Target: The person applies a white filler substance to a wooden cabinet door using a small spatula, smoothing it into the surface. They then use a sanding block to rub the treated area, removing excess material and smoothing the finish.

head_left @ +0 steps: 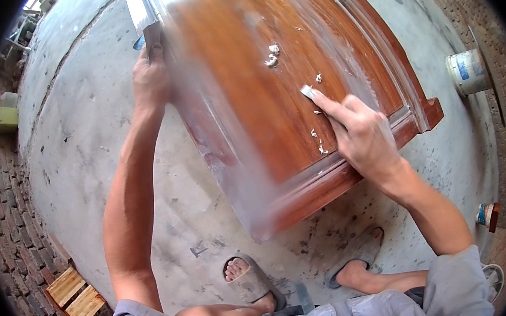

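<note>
A reddish-brown wooden panel with a moulded frame lies at a slant in front of me, its left edge and near left corner blurred. My right hand is closed on a small scraper, whose pale flat end meets the panel. White shavings or crumbs lie in small clumps on the wood around it. My left hand is closed at the panel's far left edge, around the near end of a long, silvery, flat-sided thing. A bit of blue shows beside its fingers.
Stained concrete floor surrounds the panel. A white bucket stands at the right, with a small can nearer. At lower left are wooden slats beside brick paving. My sandalled feet are close below the panel.
</note>
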Demonstrator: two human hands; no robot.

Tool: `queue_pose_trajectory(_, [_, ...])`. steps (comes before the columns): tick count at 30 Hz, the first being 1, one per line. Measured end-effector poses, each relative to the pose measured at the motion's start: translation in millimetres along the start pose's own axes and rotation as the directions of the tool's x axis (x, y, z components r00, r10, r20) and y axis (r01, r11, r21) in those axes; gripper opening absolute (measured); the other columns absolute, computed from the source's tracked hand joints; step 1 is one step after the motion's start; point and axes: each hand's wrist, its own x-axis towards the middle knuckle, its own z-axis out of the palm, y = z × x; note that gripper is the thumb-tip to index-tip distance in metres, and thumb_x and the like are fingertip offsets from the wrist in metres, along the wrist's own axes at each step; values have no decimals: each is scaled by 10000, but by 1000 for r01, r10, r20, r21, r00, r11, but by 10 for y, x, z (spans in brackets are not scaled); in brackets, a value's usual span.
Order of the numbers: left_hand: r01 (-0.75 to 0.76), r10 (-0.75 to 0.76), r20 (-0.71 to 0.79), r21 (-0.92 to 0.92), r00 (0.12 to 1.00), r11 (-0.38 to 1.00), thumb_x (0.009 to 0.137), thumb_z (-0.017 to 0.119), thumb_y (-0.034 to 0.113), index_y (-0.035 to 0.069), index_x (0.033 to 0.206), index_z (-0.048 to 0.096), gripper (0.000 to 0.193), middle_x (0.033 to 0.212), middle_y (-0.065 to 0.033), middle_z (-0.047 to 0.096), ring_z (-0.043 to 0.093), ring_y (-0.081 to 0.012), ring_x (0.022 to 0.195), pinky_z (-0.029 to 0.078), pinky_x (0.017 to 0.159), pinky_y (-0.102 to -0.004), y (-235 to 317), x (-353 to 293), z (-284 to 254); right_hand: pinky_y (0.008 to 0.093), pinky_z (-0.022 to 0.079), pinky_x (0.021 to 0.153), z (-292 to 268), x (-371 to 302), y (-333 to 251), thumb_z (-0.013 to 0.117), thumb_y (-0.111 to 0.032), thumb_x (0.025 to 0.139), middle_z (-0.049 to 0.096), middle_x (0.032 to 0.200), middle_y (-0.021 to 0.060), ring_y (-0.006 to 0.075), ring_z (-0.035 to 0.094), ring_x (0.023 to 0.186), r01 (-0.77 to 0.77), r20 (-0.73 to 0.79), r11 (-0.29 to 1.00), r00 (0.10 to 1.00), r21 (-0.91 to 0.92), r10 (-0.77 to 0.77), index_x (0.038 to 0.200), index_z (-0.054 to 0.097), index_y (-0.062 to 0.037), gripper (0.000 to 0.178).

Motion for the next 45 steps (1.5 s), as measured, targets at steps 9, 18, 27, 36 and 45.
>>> queue_pose_trajectory(9, [57, -57, 28, -12, 998, 998, 1128, 542, 398, 43, 1449, 640, 488, 1140, -85, 770, 690, -143, 980, 545, 860, -333, 135, -45, -28, 478, 587, 635, 93, 115, -4, 594, -65, 1000, 641, 872, 176, 389, 700, 689, -29, 10, 1000, 1000, -6, 29, 1399, 703, -162, 425])
queue_pose_trajectory(18, [58, -60, 37, 40, 998, 998, 1130, 521, 422, 34, 1447, 638, 514, 1170, -99, 769, 697, -164, 1014, 544, 883, -338, 40, -21, -44, 507, 587, 666, 159, 178, -52, 588, -61, 994, 642, 878, 171, 406, 704, 704, -25, -7, 1000, 1000, -3, 25, 1407, 694, -157, 436])
queue_pose_trajectory(27, [70, -70, 36, -6, 997, 998, 1127, 527, 464, 44, 1477, 617, 554, 1207, -112, 764, 692, -163, 1053, 542, 911, -338, 138, -47, -24, 504, 593, 654, 172, 217, -70, 592, -58, 987, 657, 887, 196, 407, 706, 710, -70, -11, 997, 998, -14, 70, 1381, 716, -153, 424])
queue_pose_trajectory(36, [49, -48, 45, -10, 998, 999, 1110, 522, 542, 33, 1474, 615, 633, 1209, -131, 763, 703, -176, 1037, 543, 914, -329, 111, -45, -49, 476, 609, 664, 203, 344, -91, 605, -68, 997, 683, 896, 188, 390, 726, 732, -46, -23, 997, 999, -69, 45, 1351, 729, -119, 379])
queue_pose_trajectory(45, [39, -40, 46, 16, 998, 999, 1099, 518, 579, 34, 1466, 620, 665, 1221, -147, 760, 697, -191, 1079, 547, 925, -342, 119, -46, -61, 509, 595, 687, 313, 550, -27, 620, -85, 1000, 684, 890, 200, 404, 722, 748, -8, -93, 1000, 996, -29, 6, 1336, 745, -146, 363])
